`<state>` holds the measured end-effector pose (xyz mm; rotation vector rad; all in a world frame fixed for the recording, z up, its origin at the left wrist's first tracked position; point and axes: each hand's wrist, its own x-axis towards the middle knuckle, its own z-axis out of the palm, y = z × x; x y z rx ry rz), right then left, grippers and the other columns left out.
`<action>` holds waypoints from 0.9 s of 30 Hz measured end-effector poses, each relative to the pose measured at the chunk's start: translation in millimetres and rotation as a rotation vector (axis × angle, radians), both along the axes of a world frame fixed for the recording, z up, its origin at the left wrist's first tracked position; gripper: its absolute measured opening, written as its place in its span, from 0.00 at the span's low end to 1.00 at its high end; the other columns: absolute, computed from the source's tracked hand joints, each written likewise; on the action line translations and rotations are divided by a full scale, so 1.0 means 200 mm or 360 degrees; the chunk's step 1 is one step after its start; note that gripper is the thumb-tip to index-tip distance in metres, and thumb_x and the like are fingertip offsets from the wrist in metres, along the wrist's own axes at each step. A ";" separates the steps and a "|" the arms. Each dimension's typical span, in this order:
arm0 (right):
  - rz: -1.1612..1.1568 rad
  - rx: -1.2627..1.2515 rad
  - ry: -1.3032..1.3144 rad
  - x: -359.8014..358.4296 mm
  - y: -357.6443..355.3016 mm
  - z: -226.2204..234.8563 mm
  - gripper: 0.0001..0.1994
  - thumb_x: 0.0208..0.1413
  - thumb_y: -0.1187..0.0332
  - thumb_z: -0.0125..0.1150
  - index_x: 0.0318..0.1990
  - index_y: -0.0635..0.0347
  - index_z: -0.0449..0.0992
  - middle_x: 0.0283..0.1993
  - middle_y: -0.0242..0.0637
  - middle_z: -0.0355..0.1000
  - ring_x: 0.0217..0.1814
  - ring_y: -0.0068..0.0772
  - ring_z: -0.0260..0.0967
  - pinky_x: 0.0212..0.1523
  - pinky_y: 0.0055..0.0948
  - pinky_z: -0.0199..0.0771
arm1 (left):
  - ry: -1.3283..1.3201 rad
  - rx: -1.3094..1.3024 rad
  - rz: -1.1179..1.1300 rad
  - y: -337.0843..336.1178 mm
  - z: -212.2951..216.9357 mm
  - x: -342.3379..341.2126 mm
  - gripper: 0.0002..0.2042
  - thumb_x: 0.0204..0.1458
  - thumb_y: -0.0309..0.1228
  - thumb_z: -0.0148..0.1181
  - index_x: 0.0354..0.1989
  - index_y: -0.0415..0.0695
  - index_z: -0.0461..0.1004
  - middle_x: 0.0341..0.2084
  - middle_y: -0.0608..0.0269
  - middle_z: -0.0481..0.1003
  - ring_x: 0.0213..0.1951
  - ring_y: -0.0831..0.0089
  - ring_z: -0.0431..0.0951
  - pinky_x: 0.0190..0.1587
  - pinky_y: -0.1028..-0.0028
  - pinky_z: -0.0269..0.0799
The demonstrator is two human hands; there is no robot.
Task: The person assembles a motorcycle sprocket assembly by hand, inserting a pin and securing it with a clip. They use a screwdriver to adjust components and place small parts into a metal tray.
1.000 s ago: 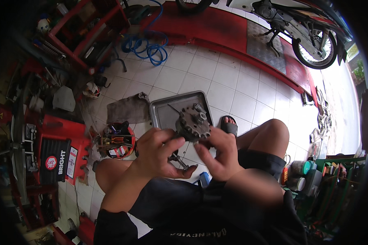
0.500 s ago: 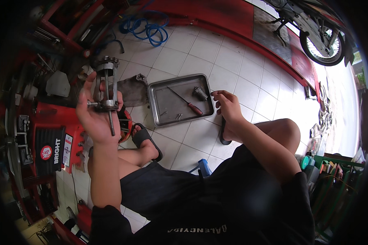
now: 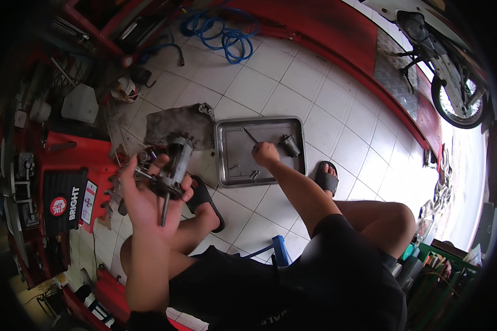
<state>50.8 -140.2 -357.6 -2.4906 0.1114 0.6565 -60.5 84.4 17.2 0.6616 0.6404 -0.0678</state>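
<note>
My left hand [image 3: 154,201] is raised at the left, its fingers curled around a grey metal puller-like tool [image 3: 174,168] with a toothed top end, a side handle and a rod sticking out below. A metal tray [image 3: 222,160] lies on the floor in front of me. Over it, my right hand [image 3: 266,154] is closed on the handle of a screwdriver [image 3: 249,134], whose shaft points to the far left; the hand hides the handle. Beside that hand, a small ribbed metal cylinder [image 3: 290,145] rests in the tray. Several small metal pieces [image 3: 254,175] lie near the tray's front edge.
A grey rag [image 3: 176,126] is spread left of the tray. Coiled blue hose [image 3: 234,41] lies at the far side. At the left stands a red tool cabinet [image 3: 83,149]; a motorcycle [image 3: 453,94] is at the far right. My sandalled feet flank the tray.
My right hand has moved left and down into the tray and taken hold of the screwdriver. My left hand has lowered and turned the tool. The view has shifted.
</note>
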 end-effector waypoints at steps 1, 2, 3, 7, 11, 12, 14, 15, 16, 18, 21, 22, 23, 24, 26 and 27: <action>0.0022 -0.0018 -0.0132 0.05 0.07 -0.05 0.15 0.54 0.60 0.60 0.48 0.50 0.84 0.50 0.45 0.79 0.54 0.52 0.75 0.56 0.46 0.77 | 0.0090 -0.0047 0.0005 0.01 -0.03 0.01 0.28 0.58 0.58 0.52 0.46 0.42 0.72 0.40 0.55 0.75 0.31 0.59 0.72 0.33 0.64 0.64; 0.0044 -0.0035 -0.0262 0.11 0.13 -0.09 0.16 0.55 0.60 0.61 0.50 0.50 0.82 0.52 0.44 0.77 0.56 0.51 0.74 0.56 0.46 0.77 | 0.0145 -0.0023 0.0012 0.00 -0.06 0.02 0.28 0.58 0.59 0.51 0.47 0.42 0.72 0.41 0.54 0.75 0.31 0.59 0.72 0.34 0.64 0.65; 0.0043 -0.0051 -0.0383 0.16 0.19 -0.16 0.18 0.55 0.61 0.61 0.52 0.50 0.81 0.54 0.43 0.76 0.58 0.51 0.73 0.57 0.46 0.76 | 0.0209 0.0004 -0.0001 0.00 -0.09 0.04 0.29 0.59 0.59 0.50 0.47 0.42 0.73 0.42 0.53 0.76 0.32 0.59 0.72 0.35 0.63 0.66; 0.0346 -0.0253 -0.0576 0.37 0.24 -0.36 0.11 0.58 0.67 0.52 0.42 0.58 0.81 0.55 0.38 0.71 0.59 0.46 0.70 0.53 0.45 0.78 | 0.0185 -0.0132 -0.0136 0.06 -0.17 0.16 0.28 0.60 0.58 0.48 0.45 0.42 0.75 0.34 0.57 0.76 0.31 0.57 0.76 0.35 0.63 0.70; 0.0698 -0.0416 -0.0688 0.41 0.24 -0.41 0.10 0.55 0.67 0.56 0.38 0.58 0.82 0.56 0.40 0.71 0.61 0.43 0.70 0.56 0.43 0.76 | -0.0061 -0.0087 -0.0224 0.13 -0.16 0.24 0.31 0.64 0.60 0.41 0.44 0.39 0.73 0.29 0.54 0.75 0.30 0.57 0.76 0.34 0.67 0.69; 0.0766 -0.0416 -0.0674 0.40 0.25 -0.40 0.10 0.55 0.67 0.56 0.38 0.58 0.82 0.56 0.41 0.71 0.61 0.43 0.70 0.55 0.42 0.76 | -0.0108 -0.0049 -0.0207 0.13 -0.15 0.25 0.32 0.65 0.60 0.39 0.45 0.37 0.72 0.27 0.53 0.74 0.31 0.58 0.76 0.35 0.69 0.68; 0.0869 -0.0436 -0.0618 0.39 0.29 -0.37 0.10 0.56 0.66 0.56 0.40 0.58 0.81 0.57 0.42 0.71 0.61 0.43 0.71 0.52 0.42 0.78 | -0.0140 -0.0002 -0.0269 0.16 -0.15 0.24 0.32 0.64 0.61 0.37 0.47 0.40 0.71 0.36 0.47 0.73 0.33 0.58 0.74 0.37 0.66 0.67; 0.0905 -0.0459 -0.0571 0.39 0.30 -0.35 0.10 0.56 0.66 0.55 0.40 0.58 0.81 0.57 0.42 0.72 0.60 0.42 0.71 0.51 0.42 0.79 | -0.0163 0.0014 -0.0306 0.16 -0.17 0.23 0.32 0.64 0.61 0.36 0.47 0.41 0.70 0.41 0.44 0.72 0.34 0.57 0.72 0.38 0.65 0.66; 0.0937 -0.0485 -0.0521 0.39 0.30 -0.35 0.10 0.57 0.66 0.55 0.41 0.58 0.80 0.57 0.42 0.72 0.60 0.42 0.72 0.49 0.43 0.80 | -0.0161 0.0027 -0.0262 0.15 -0.18 0.23 0.29 0.65 0.58 0.37 0.48 0.42 0.70 0.40 0.51 0.72 0.35 0.58 0.72 0.37 0.65 0.65; 0.0975 -0.0521 -0.0629 0.37 0.25 -0.37 0.10 0.58 0.66 0.54 0.41 0.57 0.80 0.56 0.41 0.73 0.58 0.42 0.73 0.46 0.43 0.82 | -0.0134 0.0062 -0.0317 0.12 -0.19 0.24 0.27 0.65 0.56 0.37 0.48 0.42 0.70 0.40 0.55 0.72 0.34 0.57 0.72 0.36 0.64 0.65; 0.0801 -0.0303 -0.0586 0.29 0.23 -0.30 0.10 0.53 0.68 0.60 0.40 0.59 0.81 0.46 0.44 0.79 0.47 0.46 0.79 0.40 0.44 0.83 | -0.0036 0.0011 -0.0201 0.08 -0.17 0.20 0.21 0.66 0.49 0.42 0.48 0.43 0.70 0.41 0.62 0.73 0.34 0.55 0.73 0.35 0.64 0.65; 0.0661 -0.0156 -0.0527 0.26 0.24 -0.23 0.10 0.51 0.68 0.61 0.40 0.60 0.81 0.43 0.45 0.80 0.45 0.47 0.80 0.40 0.44 0.82 | -0.0033 -0.0019 -0.0188 0.09 -0.19 0.18 0.19 0.66 0.47 0.43 0.48 0.43 0.70 0.41 0.62 0.73 0.35 0.55 0.74 0.35 0.64 0.65; 0.0518 -0.0012 -0.0465 0.23 0.26 -0.16 0.10 0.49 0.69 0.63 0.40 0.61 0.81 0.41 0.46 0.81 0.42 0.48 0.81 0.39 0.44 0.82 | -0.0030 -0.0050 -0.0180 0.10 -0.20 0.16 0.18 0.66 0.45 0.44 0.48 0.43 0.70 0.41 0.63 0.73 0.35 0.55 0.74 0.35 0.64 0.65; 0.0256 0.0305 -0.0684 0.21 0.23 -0.12 0.10 0.48 0.70 0.64 0.38 0.63 0.81 0.34 0.47 0.81 0.34 0.45 0.81 0.34 0.38 0.81 | -0.0033 -0.0120 -0.0205 0.08 -0.21 0.17 0.14 0.66 0.41 0.47 0.48 0.43 0.71 0.42 0.63 0.73 0.34 0.57 0.75 0.34 0.65 0.66; -0.0230 0.0834 -0.0007 0.22 0.14 -0.03 0.09 0.50 0.71 0.61 0.38 0.65 0.80 0.32 0.45 0.81 0.32 0.39 0.80 0.31 0.34 0.79 | -0.0022 0.0085 -0.0309 0.01 -0.21 0.19 0.14 0.66 0.41 0.47 0.48 0.43 0.71 0.41 0.62 0.74 0.32 0.60 0.75 0.34 0.66 0.66; -0.0464 0.1090 0.0344 0.20 0.12 0.08 0.09 0.52 0.71 0.59 0.38 0.66 0.80 0.32 0.43 0.80 0.31 0.36 0.80 0.29 0.32 0.78 | -0.0011 0.0186 -0.0342 -0.01 -0.22 0.19 0.14 0.66 0.41 0.47 0.48 0.43 0.71 0.41 0.62 0.74 0.32 0.61 0.75 0.33 0.66 0.66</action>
